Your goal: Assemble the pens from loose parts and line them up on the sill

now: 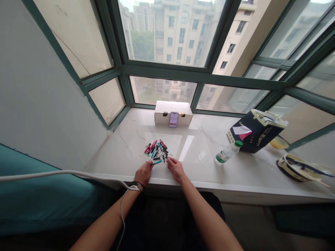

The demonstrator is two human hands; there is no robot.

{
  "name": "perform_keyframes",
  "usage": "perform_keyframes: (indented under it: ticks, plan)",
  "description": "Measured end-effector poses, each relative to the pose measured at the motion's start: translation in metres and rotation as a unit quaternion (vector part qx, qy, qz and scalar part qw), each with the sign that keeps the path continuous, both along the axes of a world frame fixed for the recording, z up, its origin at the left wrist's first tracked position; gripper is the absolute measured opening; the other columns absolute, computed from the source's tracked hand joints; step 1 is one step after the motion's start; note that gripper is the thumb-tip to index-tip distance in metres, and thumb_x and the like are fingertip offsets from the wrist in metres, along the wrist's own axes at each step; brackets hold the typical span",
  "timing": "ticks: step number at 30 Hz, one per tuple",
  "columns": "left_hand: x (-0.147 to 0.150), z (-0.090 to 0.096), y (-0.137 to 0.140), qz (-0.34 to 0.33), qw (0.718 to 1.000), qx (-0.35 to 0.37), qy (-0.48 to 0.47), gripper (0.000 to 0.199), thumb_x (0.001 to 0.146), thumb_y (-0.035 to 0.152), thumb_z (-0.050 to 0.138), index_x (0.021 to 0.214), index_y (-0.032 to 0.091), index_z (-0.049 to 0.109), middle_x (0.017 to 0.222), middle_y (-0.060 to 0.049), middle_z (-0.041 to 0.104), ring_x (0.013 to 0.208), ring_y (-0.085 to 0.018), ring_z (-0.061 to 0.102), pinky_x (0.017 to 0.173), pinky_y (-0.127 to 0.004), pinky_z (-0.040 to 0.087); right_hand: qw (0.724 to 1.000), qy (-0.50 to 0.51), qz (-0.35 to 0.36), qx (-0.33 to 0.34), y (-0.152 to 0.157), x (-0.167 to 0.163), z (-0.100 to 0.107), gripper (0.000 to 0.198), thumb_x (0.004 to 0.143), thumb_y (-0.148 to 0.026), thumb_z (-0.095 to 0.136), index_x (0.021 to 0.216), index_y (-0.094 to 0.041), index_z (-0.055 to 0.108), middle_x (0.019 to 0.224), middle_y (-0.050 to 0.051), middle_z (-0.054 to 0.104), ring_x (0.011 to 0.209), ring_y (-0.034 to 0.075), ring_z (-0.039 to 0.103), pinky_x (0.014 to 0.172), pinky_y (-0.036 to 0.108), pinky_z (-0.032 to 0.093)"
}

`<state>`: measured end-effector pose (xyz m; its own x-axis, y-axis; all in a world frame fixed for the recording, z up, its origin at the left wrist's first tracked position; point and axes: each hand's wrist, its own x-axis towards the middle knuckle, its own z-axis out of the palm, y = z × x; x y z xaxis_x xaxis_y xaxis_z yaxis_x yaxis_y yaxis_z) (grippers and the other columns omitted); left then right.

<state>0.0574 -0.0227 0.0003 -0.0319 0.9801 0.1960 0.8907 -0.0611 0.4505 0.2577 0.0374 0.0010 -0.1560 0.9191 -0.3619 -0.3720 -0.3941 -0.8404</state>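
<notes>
My left hand (143,173) is closed around one end of a slim teal-and-black pen-like piece (157,162), which points to the right. Close by on the right, the fingertips of my right hand (176,168) are pinched together at a thin pale bit, too small to name. Just beyond both hands lies a loose pile of slender pen-like parts (157,149) in red, black, teal and white. A few tiny pieces are scattered at its edges. The fingers partly cover what each hand grips.
A white box (173,108) stands by the window with a small purple clear case (173,119) before it. To the right are a green-capped bottle (228,153), a dark paper bag (255,132) and a food bowl (298,169). A white cable (78,172) crosses my left wrist.
</notes>
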Motion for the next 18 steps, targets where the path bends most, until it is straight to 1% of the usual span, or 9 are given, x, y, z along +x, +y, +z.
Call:
perform_keyframes:
  ticks: [3, 6, 10, 14, 18]
  plan:
    - [0.0, -0.002, 0.001, -0.012, 1.0, 0.008, -0.003, 0.024, 0.098, 0.036, 0.036, 0.111, 0.026, 0.054, 0.097, -0.005, 0.065, 0.088, -0.019, 0.06, 0.069, -0.027, 0.04, 1.0, -0.022, -0.001, 0.01, -0.001, 0.0, 0.0, 0.047, 0.061, -0.049, 0.08, 0.094, -0.016, 0.071, 0.089, 0.008, 0.068, 0.074, 0.015, 0.06, 0.07, 0.028, 0.049]
    - [0.0, -0.003, 0.001, -0.01, 1.0, 0.011, -0.017, 0.023, 0.097, 0.035, 0.04, 0.11, 0.026, 0.056, 0.097, -0.005, 0.064, 0.089, -0.019, 0.059, 0.071, -0.027, 0.041, 0.998, -0.052, -0.002, 0.018, -0.002, -0.001, 0.001, 0.048, 0.061, -0.053, 0.079, 0.091, -0.016, 0.07, 0.086, 0.008, 0.068, 0.072, 0.016, 0.06, 0.068, 0.028, 0.049]
    - [-0.001, -0.003, 0.001, -0.014, 0.999, 0.027, -0.034, 0.024, 0.096, 0.036, 0.042, 0.109, 0.026, 0.058, 0.096, -0.006, 0.064, 0.09, -0.019, 0.058, 0.073, -0.027, 0.043, 0.997, -0.071, 0.003, 0.029, -0.002, -0.005, 0.002, 0.045, 0.061, -0.052, 0.079, 0.087, -0.016, 0.07, 0.085, 0.007, 0.069, 0.07, 0.014, 0.058, 0.067, 0.028, 0.048]
    - [-0.001, -0.003, 0.002, -0.035, 0.998, 0.056, -0.023, 0.029, 0.097, 0.035, 0.039, 0.115, 0.024, 0.059, 0.098, -0.008, 0.064, 0.093, -0.021, 0.057, 0.08, -0.03, 0.042, 0.993, -0.106, 0.02, 0.057, -0.002, -0.016, 0.006, 0.041, 0.064, -0.05, 0.077, 0.083, -0.015, 0.072, 0.079, 0.006, 0.068, 0.062, 0.011, 0.053, 0.063, 0.026, 0.045]
    - [-0.002, -0.003, 0.003, -0.056, 0.996, 0.065, -0.006, 0.032, 0.098, 0.034, 0.038, 0.118, 0.023, 0.06, 0.101, -0.01, 0.066, 0.097, -0.023, 0.056, 0.085, -0.033, 0.04, 0.984, -0.147, 0.042, 0.092, -0.005, -0.032, 0.008, 0.039, 0.066, -0.051, 0.074, 0.08, -0.015, 0.073, 0.075, 0.005, 0.069, 0.059, 0.011, 0.051, 0.061, 0.026, 0.043]
